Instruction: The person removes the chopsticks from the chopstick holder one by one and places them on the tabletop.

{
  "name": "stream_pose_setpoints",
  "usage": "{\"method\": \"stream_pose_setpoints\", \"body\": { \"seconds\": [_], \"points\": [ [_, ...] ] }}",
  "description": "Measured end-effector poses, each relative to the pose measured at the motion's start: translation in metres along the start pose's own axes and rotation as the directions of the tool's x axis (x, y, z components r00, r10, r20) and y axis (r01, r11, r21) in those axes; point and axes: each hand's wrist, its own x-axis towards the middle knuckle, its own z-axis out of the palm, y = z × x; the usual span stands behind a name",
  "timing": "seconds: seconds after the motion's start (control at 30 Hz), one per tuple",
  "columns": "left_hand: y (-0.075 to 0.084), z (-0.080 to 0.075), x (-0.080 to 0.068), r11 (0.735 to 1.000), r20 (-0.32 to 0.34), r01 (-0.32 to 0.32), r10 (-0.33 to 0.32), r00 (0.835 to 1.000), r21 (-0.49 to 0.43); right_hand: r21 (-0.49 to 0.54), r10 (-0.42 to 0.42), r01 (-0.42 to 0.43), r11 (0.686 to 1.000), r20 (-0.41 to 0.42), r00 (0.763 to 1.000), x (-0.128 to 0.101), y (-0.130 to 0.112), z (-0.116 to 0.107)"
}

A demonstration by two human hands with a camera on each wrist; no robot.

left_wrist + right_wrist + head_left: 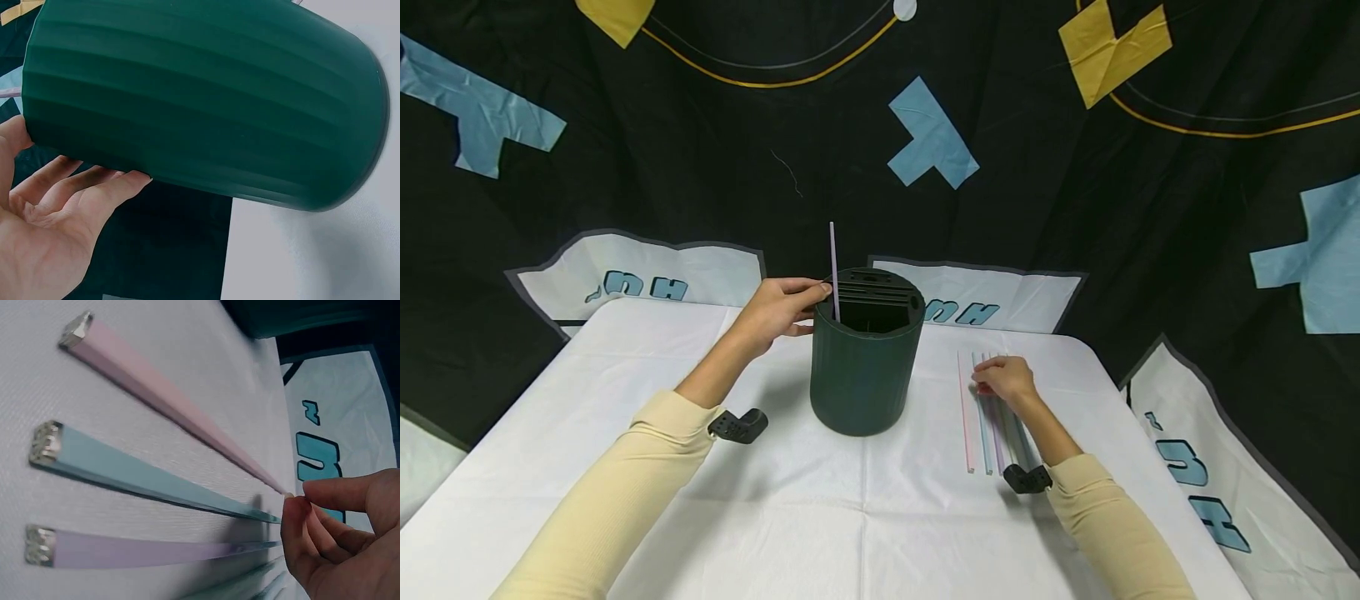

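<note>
A dark green round container [867, 375] with ribbed sides stands upright on the table. Slots cross the back of its top, and a wide opening lies in front. One long lilac stick [833, 267] rises from the left of that opening. My left hand [778, 312] holds the container's left side, thumb at the rim beside the stick. Over on the right, my right hand [1003, 379] hovers at a row of long sticks, thumb and index tips close together with nothing visible between them. The row includes a pink stick [156, 397], a blue stick [137, 469] and a lilac stick [125, 550].
A white cloth covers the table [790, 533]. Behind it hangs a black printed backdrop [820, 175] with blue and yellow shapes. Each wrist wears a black device, the left device [739, 426] and the right device [1027, 479]. More greenish sticks [250, 578] lie beyond the lilac one.
</note>
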Motion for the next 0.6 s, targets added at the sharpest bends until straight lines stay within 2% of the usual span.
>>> {"method": "stream_pose_setpoints", "body": {
  "seconds": [0.13,0.27,0.47,0.6],
  "points": [
    [0.000,0.000,0.000,1.000,0.002,-0.002,0.002,1.000,-0.002,0.019,-0.003,0.003,1.000,-0.009,1.000,-0.002,-0.013,-0.006],
    [0.000,0.000,0.000,1.000,-0.002,0.000,0.000,1.000,-0.001,0.069,-0.050,0.049,0.996,0.005,0.999,-0.007,-0.036,-0.014],
    [0.001,0.000,0.000,1.000,-0.008,0.010,-0.009,1.000,0.006,0.165,-0.139,0.131,0.978,0.040,0.989,-0.020,-0.089,-0.021],
    [0.001,0.000,0.000,1.000,-0.004,0.009,-0.009,1.000,-0.001,0.168,-0.198,0.188,0.968,0.043,0.979,-0.033,-0.127,-0.023]
  ]
}}
